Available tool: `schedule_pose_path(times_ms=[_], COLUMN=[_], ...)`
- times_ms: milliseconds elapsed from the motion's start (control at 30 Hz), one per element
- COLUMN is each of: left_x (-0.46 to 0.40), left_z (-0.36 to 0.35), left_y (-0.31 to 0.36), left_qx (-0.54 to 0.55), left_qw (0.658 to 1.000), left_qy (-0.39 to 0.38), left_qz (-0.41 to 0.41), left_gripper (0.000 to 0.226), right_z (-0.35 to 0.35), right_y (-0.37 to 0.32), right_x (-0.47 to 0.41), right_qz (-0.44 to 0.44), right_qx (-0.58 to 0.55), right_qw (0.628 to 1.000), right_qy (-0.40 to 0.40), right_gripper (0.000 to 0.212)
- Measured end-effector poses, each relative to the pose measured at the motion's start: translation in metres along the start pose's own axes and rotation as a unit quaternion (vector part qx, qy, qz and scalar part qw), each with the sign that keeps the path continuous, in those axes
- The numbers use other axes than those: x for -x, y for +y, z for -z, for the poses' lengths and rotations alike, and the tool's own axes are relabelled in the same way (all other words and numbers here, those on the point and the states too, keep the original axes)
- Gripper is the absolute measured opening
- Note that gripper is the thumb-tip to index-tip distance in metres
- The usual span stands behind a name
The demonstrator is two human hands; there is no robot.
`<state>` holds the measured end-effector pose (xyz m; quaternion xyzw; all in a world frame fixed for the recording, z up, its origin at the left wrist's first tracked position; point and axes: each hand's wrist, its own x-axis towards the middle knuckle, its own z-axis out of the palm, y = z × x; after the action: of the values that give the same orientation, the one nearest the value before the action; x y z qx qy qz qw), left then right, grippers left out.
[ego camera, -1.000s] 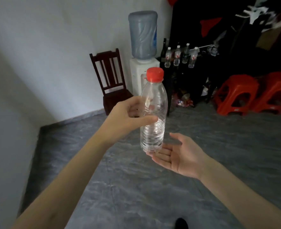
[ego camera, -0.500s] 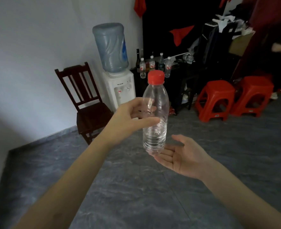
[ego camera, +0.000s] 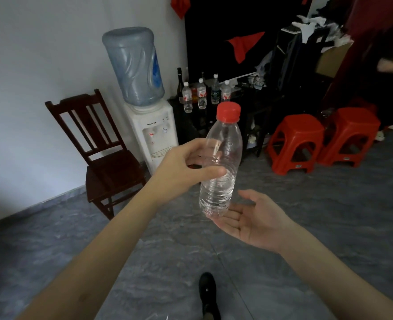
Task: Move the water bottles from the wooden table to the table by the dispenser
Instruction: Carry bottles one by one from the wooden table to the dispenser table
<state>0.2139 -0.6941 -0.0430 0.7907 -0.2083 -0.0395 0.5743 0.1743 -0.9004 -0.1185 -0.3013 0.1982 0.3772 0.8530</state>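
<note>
Beside the dispenser the dark table is waiting; left hand is gripping the bottle; right hand is lying open-palmed beneath, best kept supporting.

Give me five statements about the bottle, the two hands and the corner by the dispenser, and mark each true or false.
1. The left hand grips the red-capped bottle. True.
2. The bottle is full. False: water fills only its lower part.
3. The right hand lies open, palm up, by the bottle's base. True.
4. The wooden chair stands right of the water dispenser. False: it stands left.
5. Two red stools stand on the floor. True.
</note>
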Motion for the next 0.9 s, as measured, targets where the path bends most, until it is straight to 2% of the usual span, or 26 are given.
schedule_pose_path(times_ms=[167,433,700,900], left_x=[-0.068,-0.188,-0.258,-0.316], left_z=[0.031,0.068,0.080,0.080], left_y=[-0.024,-0.055,-0.088,-0.112], left_qx=[-0.003,-0.011,-0.037,-0.035], left_qw=[1.000,1.000,0.999,0.999], left_qy=[0.016,0.009,0.021,0.037], left_qz=[0.001,-0.008,-0.005,0.019], left_gripper=[0.071,0.065,0.057,0.067], right_z=[-0.013,-0.041,-0.028,-0.011], right_y=[-0.064,-0.157,-0.220,-0.278], right_x=[-0.048,-0.126,-0.172,-0.205], right_qz=[-0.002,0.009,0.000,-0.010], right_qx=[0.024,0.037,0.035,0.046], right_qw=[1.000,0.998,0.997,0.996], right_qy=[0.016,0.040,0.068,0.071], right_gripper=[0.060,0.057,0.057,0.055])
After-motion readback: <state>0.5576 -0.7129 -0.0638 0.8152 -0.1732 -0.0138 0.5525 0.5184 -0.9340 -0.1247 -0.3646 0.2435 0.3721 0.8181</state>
